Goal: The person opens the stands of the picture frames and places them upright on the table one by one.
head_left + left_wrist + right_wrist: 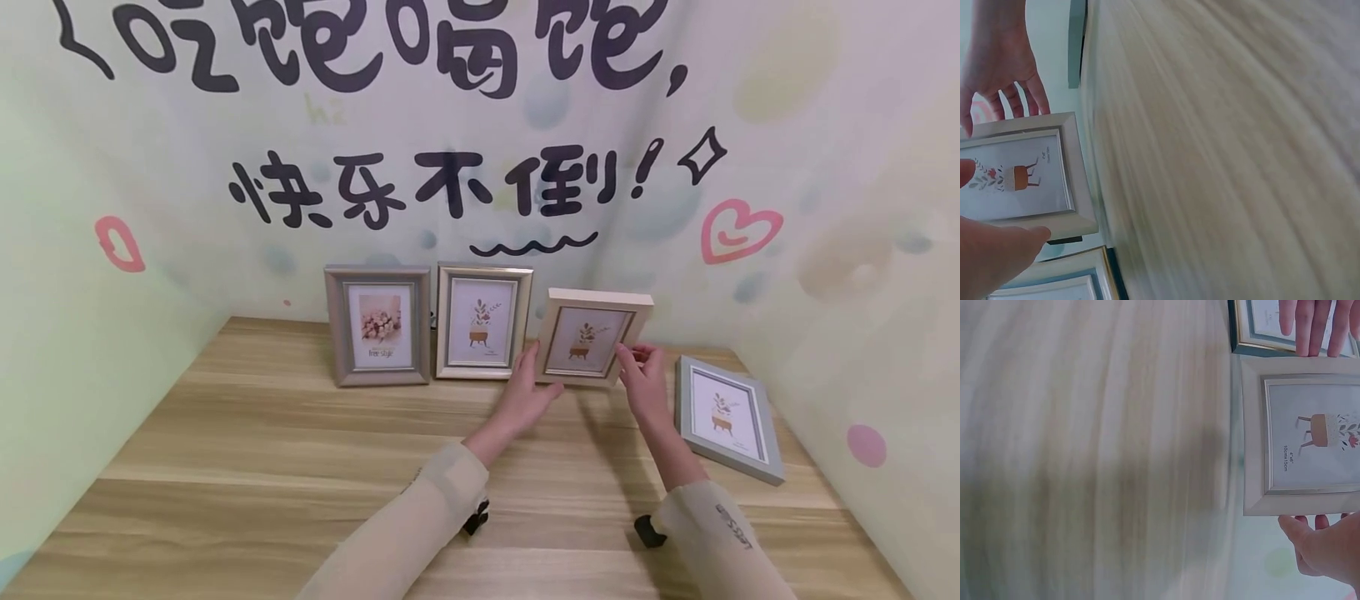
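My right hand (647, 379) grips the right side of a cream picture frame (595, 296), its thumb in front and fingers partly hidden behind. Straight fingers of my left hand (521, 400) touch the left edge; the thumb stands apart below. In the right wrist view, the cream frame (1257, 503) appears slightly raised off the table, tilted in the head view. Its insert shows a plant in an orange pot. To its left stand a gold-edged picture frame (483, 321) and a grey-brown one (381, 325) with a flower photo.
A grey-blue picture frame (727, 417) lies face up on the right of the wooden table (300, 483). The patterned wall cloth (420, 200) with black lettering hangs behind the row, and further cloth covers both sides.
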Demonstrator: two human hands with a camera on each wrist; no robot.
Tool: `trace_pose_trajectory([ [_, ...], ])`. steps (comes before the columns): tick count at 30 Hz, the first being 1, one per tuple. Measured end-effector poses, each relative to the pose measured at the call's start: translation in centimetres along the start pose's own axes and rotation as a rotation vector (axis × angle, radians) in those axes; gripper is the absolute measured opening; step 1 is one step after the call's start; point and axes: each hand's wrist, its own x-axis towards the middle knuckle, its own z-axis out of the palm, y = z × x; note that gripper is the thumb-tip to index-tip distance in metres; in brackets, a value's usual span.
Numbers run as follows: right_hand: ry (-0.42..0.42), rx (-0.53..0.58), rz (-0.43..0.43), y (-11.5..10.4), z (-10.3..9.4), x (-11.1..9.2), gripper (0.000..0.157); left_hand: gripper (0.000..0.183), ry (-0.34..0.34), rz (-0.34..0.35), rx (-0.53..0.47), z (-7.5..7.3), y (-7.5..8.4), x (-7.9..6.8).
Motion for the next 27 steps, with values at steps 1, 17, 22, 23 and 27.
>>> trace_pose_trajectory([
  [1,-0.001,-0.002,0.005,0.0,0.1,0.1,0.051,0.083,-0.008,0.005,0.004,0.0,-0.1,0.0],
  [17,-0.071,-0.015,0.041,0.5,0.3,0.6,0.063,0.087,-0.066,0.008,0.067,-0.2,-0.7,0.5],
  [22,-0.088,-0.082,0.023,0.5,0.3,0.5,0.065,0.091,-0.084,-0.027,0.086,-0.2,-0.8,0.7],
  [23,-0.089,-0.089,0.02,0.5,0.3,0.5,0.065,0.091,-0.09,-0.035,0.09,-0.2,-0.9,0.8],
  [27,-0.102,-0.117,0.009,0.6,0.2,0.6,0.068,0.093,-0.109,-0.051,0.093,-0.2,-0.9,1.1],
])
